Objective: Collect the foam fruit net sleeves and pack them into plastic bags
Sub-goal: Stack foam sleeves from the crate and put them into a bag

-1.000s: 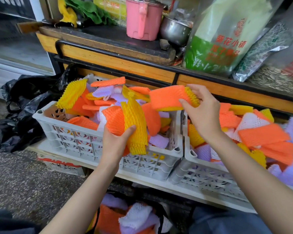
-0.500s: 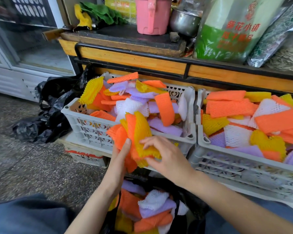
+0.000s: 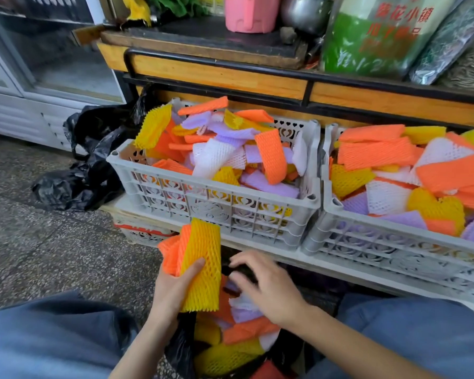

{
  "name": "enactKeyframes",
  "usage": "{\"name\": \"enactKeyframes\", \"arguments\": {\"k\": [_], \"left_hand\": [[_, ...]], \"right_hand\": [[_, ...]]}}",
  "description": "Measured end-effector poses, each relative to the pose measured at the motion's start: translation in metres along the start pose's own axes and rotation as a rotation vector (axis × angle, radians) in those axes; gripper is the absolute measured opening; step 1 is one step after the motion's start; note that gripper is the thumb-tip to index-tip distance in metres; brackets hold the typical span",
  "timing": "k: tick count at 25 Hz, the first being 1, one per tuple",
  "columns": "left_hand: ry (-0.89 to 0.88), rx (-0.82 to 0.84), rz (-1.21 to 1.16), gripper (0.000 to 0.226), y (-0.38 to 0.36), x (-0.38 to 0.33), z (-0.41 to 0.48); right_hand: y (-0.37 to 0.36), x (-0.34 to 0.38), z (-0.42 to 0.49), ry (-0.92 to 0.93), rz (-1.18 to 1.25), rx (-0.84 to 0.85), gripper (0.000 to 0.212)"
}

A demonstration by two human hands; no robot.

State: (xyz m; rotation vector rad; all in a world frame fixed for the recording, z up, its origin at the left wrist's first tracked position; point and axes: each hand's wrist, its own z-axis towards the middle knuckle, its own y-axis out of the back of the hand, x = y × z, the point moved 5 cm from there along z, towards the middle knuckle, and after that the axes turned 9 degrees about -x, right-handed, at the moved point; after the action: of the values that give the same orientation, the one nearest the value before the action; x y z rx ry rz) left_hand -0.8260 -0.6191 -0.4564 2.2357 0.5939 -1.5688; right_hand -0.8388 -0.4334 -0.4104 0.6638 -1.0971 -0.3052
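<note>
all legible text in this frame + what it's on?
"葵花小鎮": red characters on the green-and-white bag on the counter; tops clipped by the frame edge, so the first character is uncertain.
Second red line below it on the same bag: too blurred to read.
Pale print on the bag's green part: blurred, unreadable.
Red strip on the lower crate: no text can be made out.

Head camera looks steeply down, close over the crates [image 3: 214, 212]
</note>
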Motion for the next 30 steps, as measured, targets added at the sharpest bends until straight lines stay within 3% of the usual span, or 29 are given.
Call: {"name": "enactKeyframes", "arguments": {"k": [2,5,7,8,9,11,13,18,21,23,26,30], "left_hand": [[-0.019,0.019,0.046,0.043,0.002,0.004,0.001],[-0.081,0.034,0.185,0.053,-0.004,0.007,0.002],[-0.093,0.039,0.287,0.080,-0.012,0.014,0.004],[-0.108,0.049,0.338,0.081,-0.017,0.016,0.002],[-0.137,0.070,0.398,0.073,-0.024,0.019,-0.002],[-0.297,0.180,0.593,0.064,-0.042,0.024,-0.012],[-0.516,0.340,0.801,0.066,-0.064,0.032,-0.019],[-0.849,0.679,1.442,0.067,-0.099,0.081,-0.020],[-0.903,0.868,1.572,0.074,-0.113,0.102,-0.017],[-0.919,0.932,1.538,0.074,-0.123,0.106,-0.014],[-0.871,0.754,1.481,0.072,-0.132,0.102,0.002],[-0.541,0.480,1.368,0.055,-0.124,0.112,0.023]], "right_hand": [[0.014,-0.042,-0.011,-0.257,-0.290,-0.071,0.042],[0.016,-0.102,-0.042,-0.665,-0.559,0.189,0.058],[0.011,-0.119,-0.057,-0.797,-0.544,0.288,0.036],[0.011,-0.122,-0.061,-0.832,-0.466,0.271,0.016],[0.011,-0.125,-0.062,-0.854,-0.374,0.226,0.011],[0.014,-0.129,-0.061,-0.910,-0.226,0.116,0.028],[0.017,-0.132,-0.056,-0.926,-0.174,0.067,0.028],[0.017,-0.124,-0.057,-0.983,0.060,0.039,0.029],[0.015,-0.118,-0.058,-0.955,0.119,0.077,0.021],[0.016,-0.114,-0.056,-0.926,0.120,0.112,0.015],[0.017,-0.112,-0.054,-0.893,0.138,0.148,0.008],[0.018,-0.118,-0.053,-0.897,0.182,0.120,0.011]]}}
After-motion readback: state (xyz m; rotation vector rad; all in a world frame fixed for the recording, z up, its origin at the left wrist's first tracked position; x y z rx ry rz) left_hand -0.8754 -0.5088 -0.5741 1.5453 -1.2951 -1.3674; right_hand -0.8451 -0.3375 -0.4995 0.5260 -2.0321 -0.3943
